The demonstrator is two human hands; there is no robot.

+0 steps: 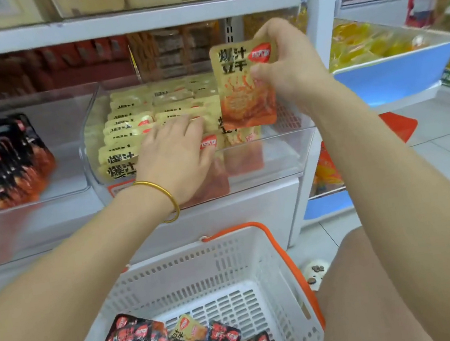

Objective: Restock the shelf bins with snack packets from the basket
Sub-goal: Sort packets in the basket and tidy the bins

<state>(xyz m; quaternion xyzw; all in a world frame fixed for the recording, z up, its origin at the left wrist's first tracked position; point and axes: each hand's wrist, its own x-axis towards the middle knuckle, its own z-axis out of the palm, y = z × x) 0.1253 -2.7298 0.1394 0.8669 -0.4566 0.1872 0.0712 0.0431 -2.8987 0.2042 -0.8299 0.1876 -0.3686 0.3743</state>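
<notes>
Right hand pinches one yellow snack packet upright above the clear middle bin, at 1 o'clock from my left hand. Left hand lies flat, fingers straight, pressing the yellow packets stacked in that bin. Black packets fill the bin at 9 o'clock. White basket with orange handle sits at 6 o'clock, holding mostly black packets.

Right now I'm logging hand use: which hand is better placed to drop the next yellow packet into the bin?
Right hand: it already pinches a yellow packet above the clear bin. Left hand rests on the rows.
</notes>
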